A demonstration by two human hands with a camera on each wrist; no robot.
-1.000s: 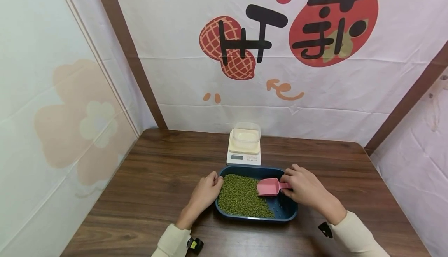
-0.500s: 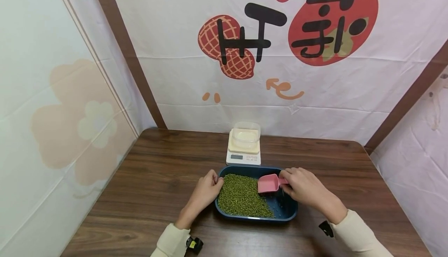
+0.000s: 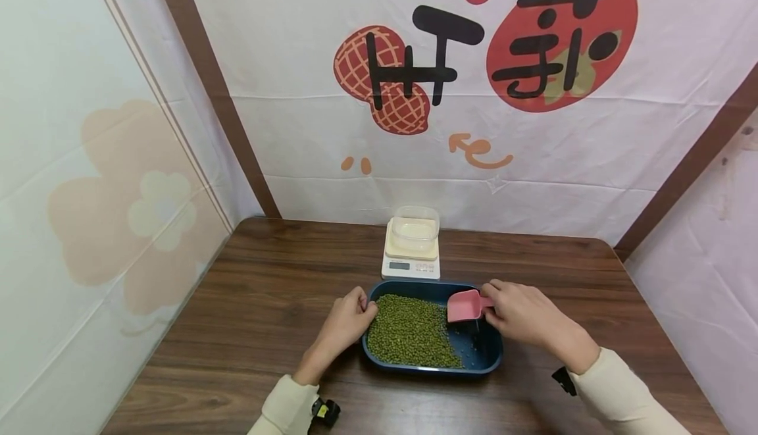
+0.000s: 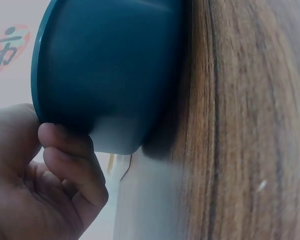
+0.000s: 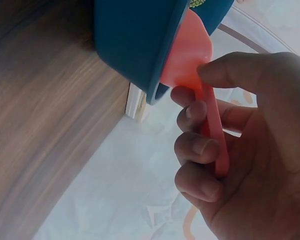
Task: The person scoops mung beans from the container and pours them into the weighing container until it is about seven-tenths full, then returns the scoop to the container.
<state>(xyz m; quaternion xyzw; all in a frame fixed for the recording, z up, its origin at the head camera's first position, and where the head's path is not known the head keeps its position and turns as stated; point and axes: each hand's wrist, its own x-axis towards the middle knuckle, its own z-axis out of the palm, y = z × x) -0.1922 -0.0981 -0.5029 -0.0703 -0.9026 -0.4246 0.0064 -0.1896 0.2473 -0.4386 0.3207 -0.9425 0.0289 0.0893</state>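
Note:
A dark blue tray (image 3: 432,370) holds small green beans (image 3: 408,336), heaped over its left and middle part. My left hand (image 3: 346,320) pinches the tray's left rim between thumb and curled fingers, as the left wrist view shows. In my right hand (image 3: 527,310) is a pink scoop (image 3: 464,307), gripped by its handle (image 5: 217,135) with the fingers wrapped round it and the thumb on top. The scoop's bowl hangs over the right part of the tray, just right of the beans. No beans are visible in the bowl in the head view.
Behind the tray stands a white kitchen scale (image 3: 398,268) with a clear plastic container (image 3: 416,228) on its platform. Everything rests on a brown wooden table (image 3: 284,290). A printed white cloth (image 3: 296,139) hangs along the table's back.
My right hand has drawn the pink scoop slightly right and up, away from the beans. More of the tray's floor shows. The left hand keeps its hold on the rim.

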